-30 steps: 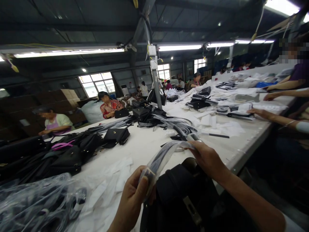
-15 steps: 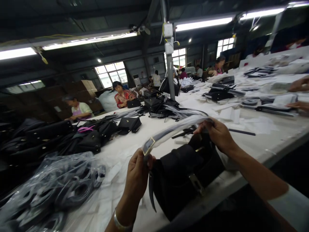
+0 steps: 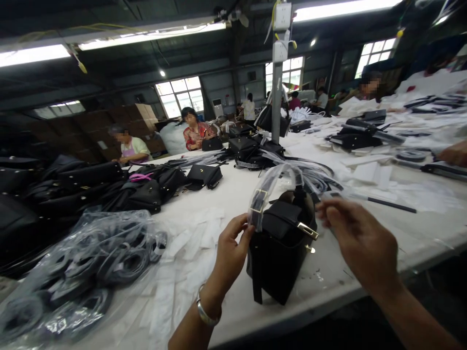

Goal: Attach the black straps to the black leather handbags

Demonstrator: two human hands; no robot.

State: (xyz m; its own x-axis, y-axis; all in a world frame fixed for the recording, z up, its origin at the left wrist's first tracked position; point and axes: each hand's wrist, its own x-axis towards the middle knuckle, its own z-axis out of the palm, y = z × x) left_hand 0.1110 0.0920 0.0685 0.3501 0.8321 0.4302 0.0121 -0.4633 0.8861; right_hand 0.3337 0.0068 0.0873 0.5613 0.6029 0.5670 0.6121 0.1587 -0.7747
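A black handbag [image 3: 277, 262] stands upright on the white table, turned so that one narrow side faces me. Its arched handle strap [image 3: 260, 194] is wrapped in clear plastic and carries a gold-framed buckle. My left hand [image 3: 233, 248] pinches the lower end of this strap, just under the buckle. A gold clasp plate [image 3: 308, 231] sticks out from the bag's flap. Close to the bag's right upper edge is my right hand [image 3: 365, 248], slightly blurred, its fingers loosely bent and nothing visible in them. Whether its fingertips touch the bag is unclear.
Coiled grey straps in a clear plastic bag [image 3: 120, 253] lie at the left, beside white paper strips [image 3: 175, 277]. Black bags [image 3: 91, 180] are heaped behind. A metal post [image 3: 277, 102] rises from the table. Another person's hand [image 3: 456, 154] is at the far right.
My right hand has let go of the strap's far end and moved right. The handbag has been turned and set more upright, its strap now arched. My left hand keeps the buckle end.
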